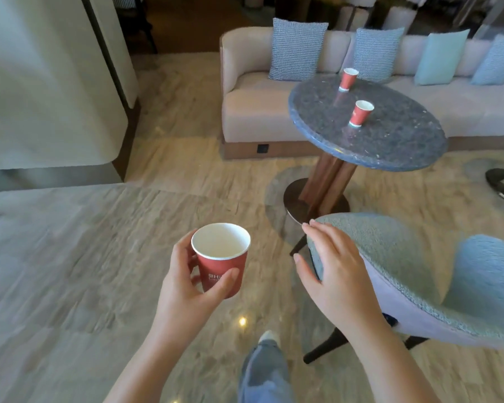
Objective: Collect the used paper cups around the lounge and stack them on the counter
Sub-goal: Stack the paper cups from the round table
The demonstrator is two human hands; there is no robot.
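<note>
While the left hand (186,282) grips a cup (220,258) upright and the right hand (330,267) spreads open just beside, hasty one-handed nesting could topple the table cups (360,113) well beyond.

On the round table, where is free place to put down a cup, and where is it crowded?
The round table is bare along its near edge and right side, past the nearer cup. Its far left part is fuller: the farther cup stands there, a bare strip between both cups.
</note>
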